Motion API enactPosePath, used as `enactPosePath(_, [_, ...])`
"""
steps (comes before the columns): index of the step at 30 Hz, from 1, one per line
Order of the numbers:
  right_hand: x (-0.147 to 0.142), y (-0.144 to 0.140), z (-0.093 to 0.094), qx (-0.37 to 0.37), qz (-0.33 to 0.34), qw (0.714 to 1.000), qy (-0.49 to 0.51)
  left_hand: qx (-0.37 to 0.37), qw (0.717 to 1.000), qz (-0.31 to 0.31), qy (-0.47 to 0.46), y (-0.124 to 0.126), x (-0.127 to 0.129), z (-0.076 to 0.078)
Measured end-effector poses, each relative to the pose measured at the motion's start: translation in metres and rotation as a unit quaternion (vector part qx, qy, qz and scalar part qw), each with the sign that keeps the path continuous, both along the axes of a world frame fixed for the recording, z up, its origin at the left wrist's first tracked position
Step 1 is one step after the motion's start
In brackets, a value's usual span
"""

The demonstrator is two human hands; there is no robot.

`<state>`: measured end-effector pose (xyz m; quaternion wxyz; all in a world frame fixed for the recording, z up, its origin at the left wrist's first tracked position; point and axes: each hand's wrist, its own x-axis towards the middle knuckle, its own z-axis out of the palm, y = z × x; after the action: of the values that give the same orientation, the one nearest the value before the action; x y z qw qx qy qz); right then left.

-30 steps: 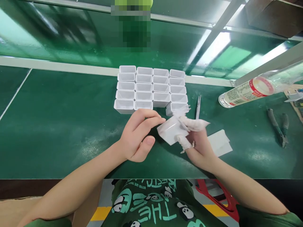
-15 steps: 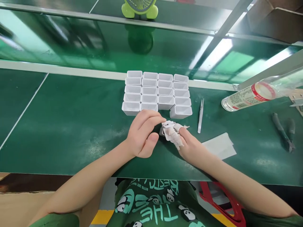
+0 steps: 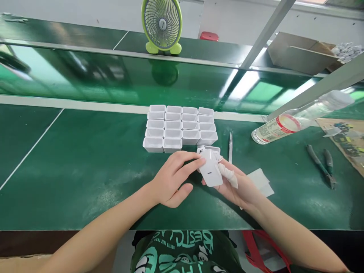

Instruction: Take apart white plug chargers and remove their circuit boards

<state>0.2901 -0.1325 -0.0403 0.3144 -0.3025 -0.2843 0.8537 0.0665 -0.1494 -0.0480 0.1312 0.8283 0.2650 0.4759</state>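
Facing a fan (image 3: 162, 24) across the green bench (image 3: 85, 167), right fingers (image 3: 229, 175) clasp a white case (image 3: 211, 174), left fingers (image 3: 191, 166) half-open.

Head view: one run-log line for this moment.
left hand: touching white case; right hand: holding white case; white boxes: open-topped, in rows beyond hands; tweezers: right of boxes; pliers: farther right
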Motion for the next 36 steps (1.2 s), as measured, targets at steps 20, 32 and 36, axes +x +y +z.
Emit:
enactPosePath(20, [0.000,0.209,0.023,0.465,-0.213,0.685,-0.519,-0.129,0.948,0.226,0.184,-0.003,-0.003,-0.010])
enactPosePath(32, [0.004,0.139,0.019,0.522,-0.290,0.638,-0.486,-0.044,0.931,0.306,0.195,0.003,-0.005,-0.012])
enactPosePath(36, [0.007,0.074,-0.004,0.559,-0.197,0.643,-0.484,-0.003,0.915,0.343,0.211,0.007,-0.006,-0.017])
